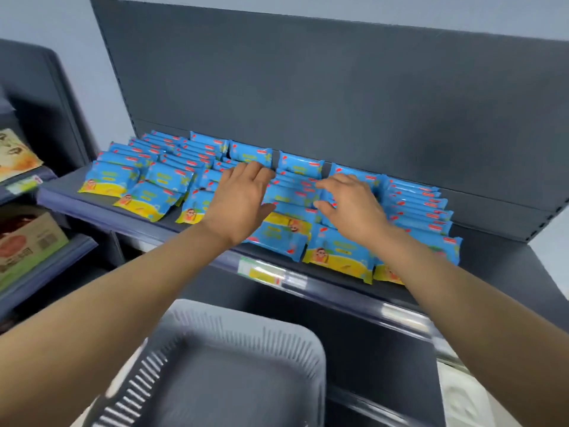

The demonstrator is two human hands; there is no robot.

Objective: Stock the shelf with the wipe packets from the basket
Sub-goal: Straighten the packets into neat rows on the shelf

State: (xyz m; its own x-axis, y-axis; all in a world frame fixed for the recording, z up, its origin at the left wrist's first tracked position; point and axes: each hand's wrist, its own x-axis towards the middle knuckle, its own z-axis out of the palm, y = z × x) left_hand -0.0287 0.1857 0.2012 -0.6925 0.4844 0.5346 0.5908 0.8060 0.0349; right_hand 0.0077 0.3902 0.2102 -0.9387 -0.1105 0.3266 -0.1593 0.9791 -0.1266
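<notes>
dark shelf (pixel 480 291) under blue packets (pixel 340 257)

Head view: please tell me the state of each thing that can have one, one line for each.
Basket: empty as far as visible.
Wipe packets: lying in overlapping rows on the shelf.
Shelf: nearly filled.
Left hand: open, flat on the packets.
Right hand: open, fingers spread on the packets.
Cardboard box: closed, on a lower left shelf.

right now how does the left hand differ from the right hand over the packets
The left hand lies flatter, fingers reaching to the back-row wipe packets; the right hand has its fingers curled onto packets nearer the front. Both are bare, palm down, on the same middle stack.
</notes>
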